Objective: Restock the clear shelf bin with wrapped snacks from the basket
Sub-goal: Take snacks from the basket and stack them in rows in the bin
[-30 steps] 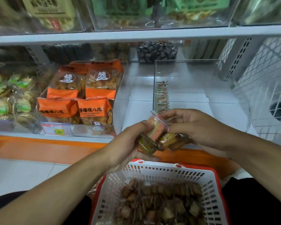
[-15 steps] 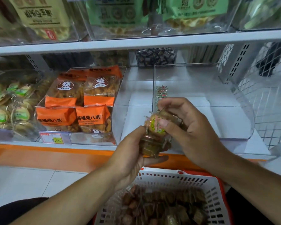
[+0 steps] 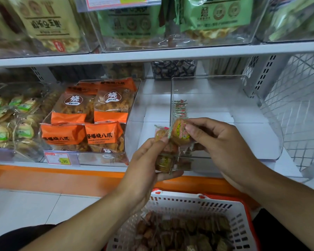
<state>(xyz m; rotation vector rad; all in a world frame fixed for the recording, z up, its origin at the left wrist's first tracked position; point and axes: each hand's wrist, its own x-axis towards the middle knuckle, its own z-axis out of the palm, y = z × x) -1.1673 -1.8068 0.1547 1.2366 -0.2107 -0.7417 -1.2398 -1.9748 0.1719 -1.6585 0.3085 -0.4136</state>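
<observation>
My left hand (image 3: 145,162) grips a small stack of wrapped snacks (image 3: 165,156) in front of the clear shelf bin (image 3: 225,98). My right hand (image 3: 223,145) pinches one round wrapped snack (image 3: 180,132) at the top of that stack, right at the bin's front left corner. A row of the same snacks (image 3: 179,109) stands along the bin's left wall; the rest of the bin floor is bare. Below my arms sits the white and red basket (image 3: 241,212), holding several more wrapped snacks (image 3: 181,232).
A neighbouring clear bin of orange snack bags (image 3: 91,120) stands to the left, with a price tag (image 3: 59,159) on its front. Green-labelled biscuits (image 3: 7,124) fill the far left bin. An upper shelf (image 3: 152,53) overhangs. White wire mesh (image 3: 301,113) closes the right side.
Both hands have risen with the snacks toward the bin's front corner. My right hand has drawn one round snack up off the stack in my left hand.
</observation>
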